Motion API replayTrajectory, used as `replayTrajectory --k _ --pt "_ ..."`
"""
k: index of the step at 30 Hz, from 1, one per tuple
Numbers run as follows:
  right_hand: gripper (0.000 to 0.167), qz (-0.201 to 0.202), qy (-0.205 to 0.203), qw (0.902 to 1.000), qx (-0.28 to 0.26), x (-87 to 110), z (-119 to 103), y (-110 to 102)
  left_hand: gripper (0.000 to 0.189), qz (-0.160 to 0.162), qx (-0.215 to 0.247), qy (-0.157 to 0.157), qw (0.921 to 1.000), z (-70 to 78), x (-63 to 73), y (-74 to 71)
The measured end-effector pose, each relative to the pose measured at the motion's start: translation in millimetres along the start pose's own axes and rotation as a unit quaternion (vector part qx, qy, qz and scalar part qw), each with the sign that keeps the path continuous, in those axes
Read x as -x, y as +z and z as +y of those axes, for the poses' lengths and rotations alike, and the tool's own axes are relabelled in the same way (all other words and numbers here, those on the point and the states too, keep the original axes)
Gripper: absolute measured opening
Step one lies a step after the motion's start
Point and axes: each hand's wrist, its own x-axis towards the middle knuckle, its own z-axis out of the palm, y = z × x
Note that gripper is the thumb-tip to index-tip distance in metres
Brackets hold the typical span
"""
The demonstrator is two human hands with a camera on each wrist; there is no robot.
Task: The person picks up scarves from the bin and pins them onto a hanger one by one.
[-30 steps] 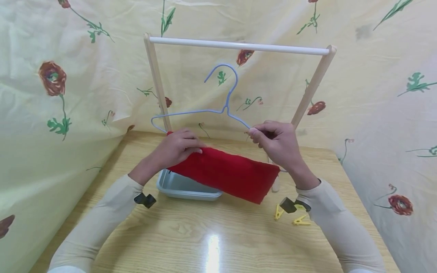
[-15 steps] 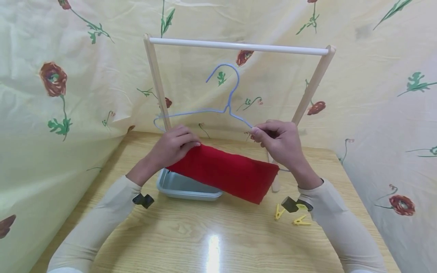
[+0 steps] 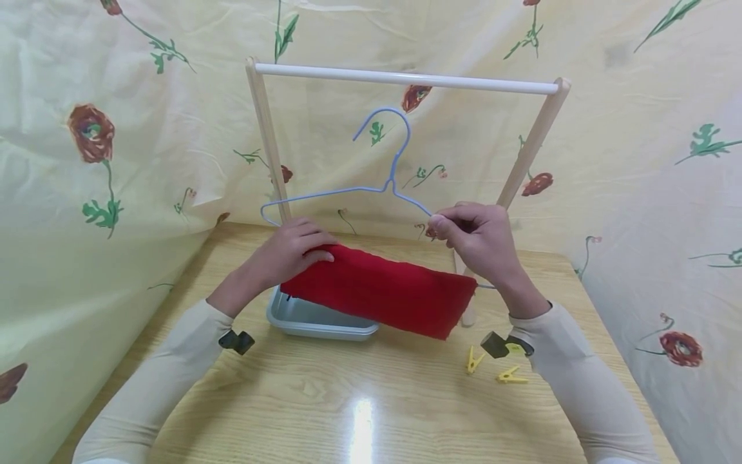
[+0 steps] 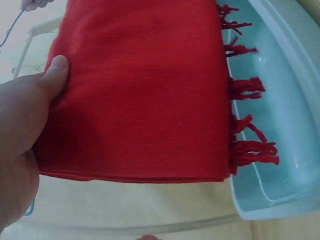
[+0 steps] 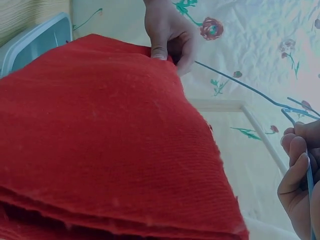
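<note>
A folded red scarf (image 3: pixel 382 290) slants across the middle of the head view. My left hand (image 3: pixel 292 251) grips its upper left edge, thumb on the near face, as the left wrist view shows at the thumb (image 4: pixel 56 75). Fringe (image 4: pixel 247 86) sticks out along one side. My right hand (image 3: pixel 481 241) pinches the right arm of a blue wire hanger (image 3: pixel 395 166), whose hook points up. From the scarf's right end the hanger's lower wire (image 3: pixel 485 287) emerges; the cloth hides the rest of it. In the right wrist view, fingers (image 5: pixel 297 170) curl round the wire.
Behind the hanger stands a rack with a white rail (image 3: pixel 406 77) and wooden posts (image 3: pixel 530 148). A light-blue basin (image 3: pixel 324 332) sits partly under the scarf. Yellow clothespins (image 3: pixel 513 376) lie on the wooden table (image 3: pixel 278 399) at the right. A flowered cloth surrounds the table.
The hanger has shifted slightly right with my right hand. My left hand has adjusted its hold on the scarf's edge, and the scarf's lower right corner has risen a little.
</note>
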Motion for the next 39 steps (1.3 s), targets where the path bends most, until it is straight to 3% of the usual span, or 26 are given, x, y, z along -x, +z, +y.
replayTrajectory --k 4,8,20,28,39 --pt "0.007 0.001 0.006 1.0 -0.002 -0.3 -0.1 2.1 0.032 0.042 0.013 0.012 0.999 -1.2 3.2 3.1" --pt "0.006 0.0 0.01 0.9999 0.009 0.1 0.6 3.3 0.033 0.063 0.025 0.016 0.9976 -0.7 5.4 4.1" --pt "0.006 0.002 -0.002 1.0 0.005 -1.3 2.5 5.9 0.033 -0.005 -0.026 -0.039 0.9989 3.5 9.3 3.0" --pt "0.006 0.0 -0.004 1.0 0.003 -1.2 1.3 7.3 0.033 -0.014 -0.034 -0.05 0.9981 2.3 10.9 3.8" --pt "0.007 -0.006 -0.013 0.9999 0.007 -2.7 2.7 5.5 0.036 -0.014 -0.023 -0.05 0.9984 12.0 8.9 -3.6"
